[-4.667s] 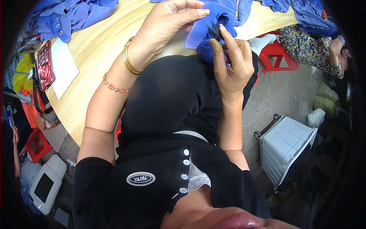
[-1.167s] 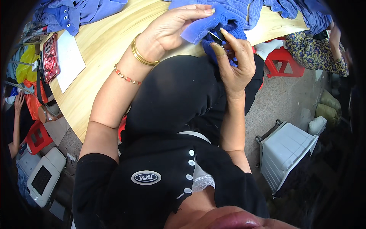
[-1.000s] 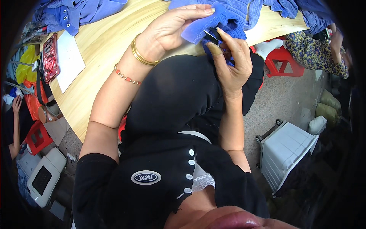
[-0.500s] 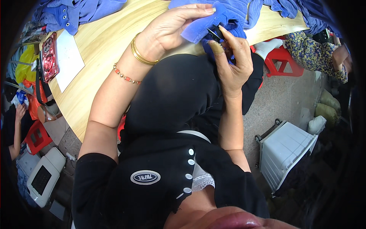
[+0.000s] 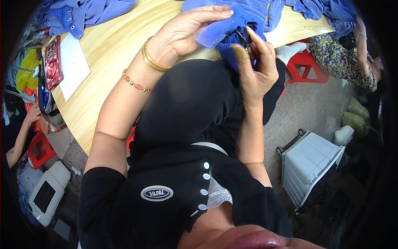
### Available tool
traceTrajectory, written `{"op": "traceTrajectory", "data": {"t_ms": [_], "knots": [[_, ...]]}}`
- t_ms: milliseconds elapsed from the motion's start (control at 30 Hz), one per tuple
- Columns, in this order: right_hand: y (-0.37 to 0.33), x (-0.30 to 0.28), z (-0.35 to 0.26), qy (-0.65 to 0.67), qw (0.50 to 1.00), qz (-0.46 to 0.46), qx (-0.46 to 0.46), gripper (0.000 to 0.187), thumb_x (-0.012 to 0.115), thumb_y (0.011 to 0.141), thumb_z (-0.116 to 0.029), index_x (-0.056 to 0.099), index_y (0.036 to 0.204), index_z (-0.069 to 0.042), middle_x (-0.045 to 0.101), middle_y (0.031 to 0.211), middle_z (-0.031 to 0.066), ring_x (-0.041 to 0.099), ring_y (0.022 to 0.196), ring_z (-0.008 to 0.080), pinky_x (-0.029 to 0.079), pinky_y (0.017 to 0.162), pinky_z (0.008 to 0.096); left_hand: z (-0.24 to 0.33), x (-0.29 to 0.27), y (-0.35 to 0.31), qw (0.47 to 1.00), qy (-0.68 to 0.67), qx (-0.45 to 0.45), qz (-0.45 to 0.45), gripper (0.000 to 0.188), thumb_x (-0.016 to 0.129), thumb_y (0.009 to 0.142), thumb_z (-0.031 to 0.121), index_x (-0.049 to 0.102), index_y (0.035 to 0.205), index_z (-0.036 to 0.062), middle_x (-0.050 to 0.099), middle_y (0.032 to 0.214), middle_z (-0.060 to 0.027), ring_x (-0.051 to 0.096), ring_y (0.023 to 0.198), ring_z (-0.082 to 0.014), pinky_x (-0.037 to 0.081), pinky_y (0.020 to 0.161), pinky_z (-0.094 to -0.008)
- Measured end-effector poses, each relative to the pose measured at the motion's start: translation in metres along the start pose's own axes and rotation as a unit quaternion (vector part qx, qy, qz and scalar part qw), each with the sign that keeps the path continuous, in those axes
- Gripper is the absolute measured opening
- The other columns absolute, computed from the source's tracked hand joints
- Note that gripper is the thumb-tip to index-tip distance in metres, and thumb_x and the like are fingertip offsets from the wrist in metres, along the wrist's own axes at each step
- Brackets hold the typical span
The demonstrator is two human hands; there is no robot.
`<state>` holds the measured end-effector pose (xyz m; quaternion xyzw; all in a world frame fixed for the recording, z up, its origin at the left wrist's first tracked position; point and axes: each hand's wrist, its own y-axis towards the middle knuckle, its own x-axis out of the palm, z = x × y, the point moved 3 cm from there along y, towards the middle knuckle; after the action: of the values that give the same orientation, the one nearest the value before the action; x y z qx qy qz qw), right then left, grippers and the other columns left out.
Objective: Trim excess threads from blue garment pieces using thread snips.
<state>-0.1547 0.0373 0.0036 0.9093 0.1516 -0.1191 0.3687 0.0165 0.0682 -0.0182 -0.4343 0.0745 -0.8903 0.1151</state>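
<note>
Pinched between the thumb and fingers of my left hand (image 5: 184, 33) is the edge of a blue garment (image 5: 217, 30), which lies partly over my raised knee at the table edge. In my right hand (image 5: 258, 70) I grip small dark thread snips (image 5: 243, 38), their pointed metal blades against the garment's folds. The snips' handle is mostly covered by my fingers. Further ribbed blue cloth (image 5: 253, 10) spreads across the table beyond my hands.
The wood-patterned table (image 5: 103, 62) carries a blue garment with eyelets (image 5: 89, 16), a white sheet (image 5: 75, 66) and a red patterned pouch (image 5: 53, 62). Red stools (image 5: 304, 68), a grey wheeled bin (image 5: 311, 166) and co-workers' arms (image 5: 361, 54) are around it.
My right hand and the snips have shifted slightly right, away from the left hand. At the right, a co-worker's arm has risen to the blue cloth; another co-worker's hand at left moved up.
</note>
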Motion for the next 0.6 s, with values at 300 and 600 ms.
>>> {"op": "traceTrajectory", "data": {"t_ms": [300,600], "knots": [[0.014,0.015,0.006,-0.02,0.989,-0.08,-0.124,0.052,0.075,0.063,0.01,0.075,0.111,-0.009,0.054,0.073,0.0032,0.053,0.06,0.0138,0.043,0.053,0.0266,-0.002,0.004,-0.005,0.985,-0.08,-0.043,-0.149,0.015,0.069,0.094,0.012,0.069,0.106,0.0021,0.068,0.108,-0.0063,0.066,0.097,-0.0132,0.055,0.086,-0.0291],[0.018,0.009,0.035,-0.024,0.996,-0.047,-0.07,0.04,0.074,0.067,0.01,0.078,0.103,-0.008,0.061,0.074,0.0057,0.06,0.064,0.0152,0.047,0.057,0.0261,-0.002,0.002,-0.005,0.993,0.109,-0.005,-0.054,0.036,0.063,0.098,0.011,0.059,0.132,-0.0003,0.069,0.111,-0.0064,0.067,0.1,-0.0103,0.056,0.087,-0.0241]]}}
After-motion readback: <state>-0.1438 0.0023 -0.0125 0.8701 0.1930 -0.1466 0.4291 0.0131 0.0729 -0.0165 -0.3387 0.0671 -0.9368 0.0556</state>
